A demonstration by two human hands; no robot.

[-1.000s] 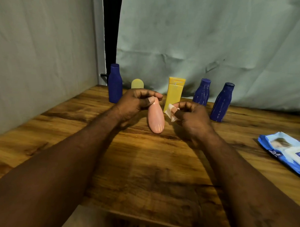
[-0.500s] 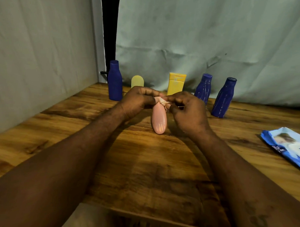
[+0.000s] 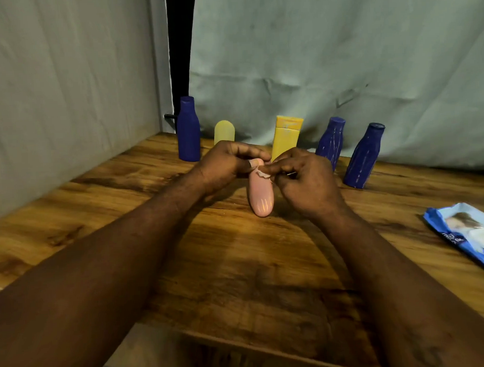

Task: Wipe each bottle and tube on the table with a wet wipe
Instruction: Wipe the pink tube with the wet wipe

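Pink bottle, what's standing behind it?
A yellow tube stands behind it, before the cloth. The right hand covers the tube's base.

Wooden table (image 3: 211, 266) — blue bottles (image 3: 188, 130), yellow tubes (image 3: 286, 138), wipes pack (image 3: 467, 236)

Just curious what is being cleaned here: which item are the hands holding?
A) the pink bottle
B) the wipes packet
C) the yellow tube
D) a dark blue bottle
A: the left hand grips the pink bottle near its top, and the right hand pinches a wet wipe against it.
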